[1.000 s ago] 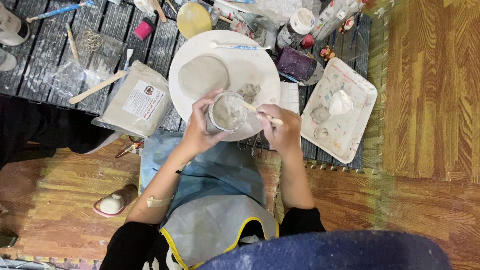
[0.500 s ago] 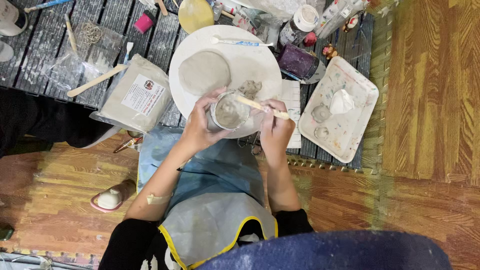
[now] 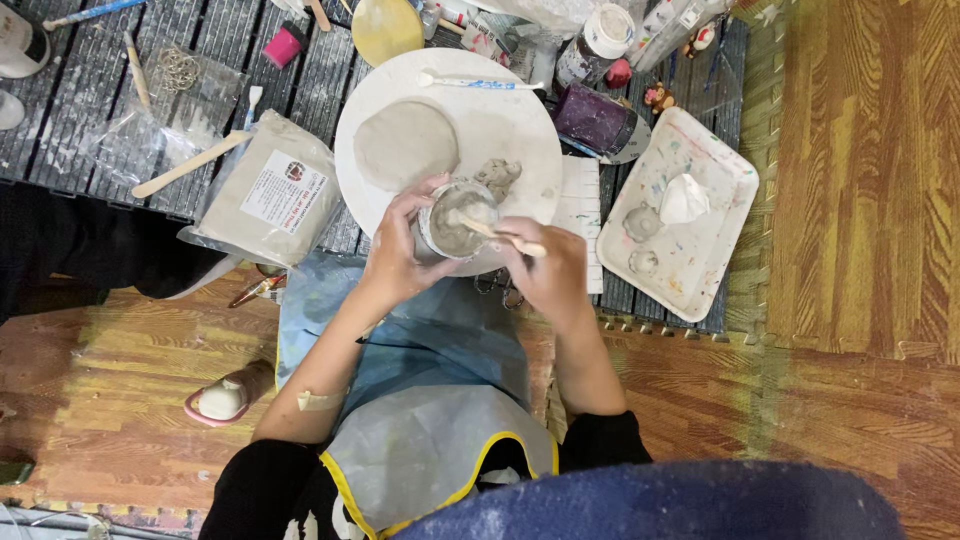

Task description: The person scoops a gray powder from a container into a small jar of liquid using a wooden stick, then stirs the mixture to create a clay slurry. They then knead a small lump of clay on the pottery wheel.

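Even, fairly bright indoor light falls from above; shadows are soft and short. The white board [image 3: 520, 120] looks slightly washed out, perhaps glare. Detail is sharp mid-frame, while the blue shape [image 3: 660, 505] at the bottom edge blurs.

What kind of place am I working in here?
Most likely a home pottery or craft corner on the floor. The hands work a small clay cup with a wooden tool over a round white board, beside a bagged clay block and a paint-stained tray.
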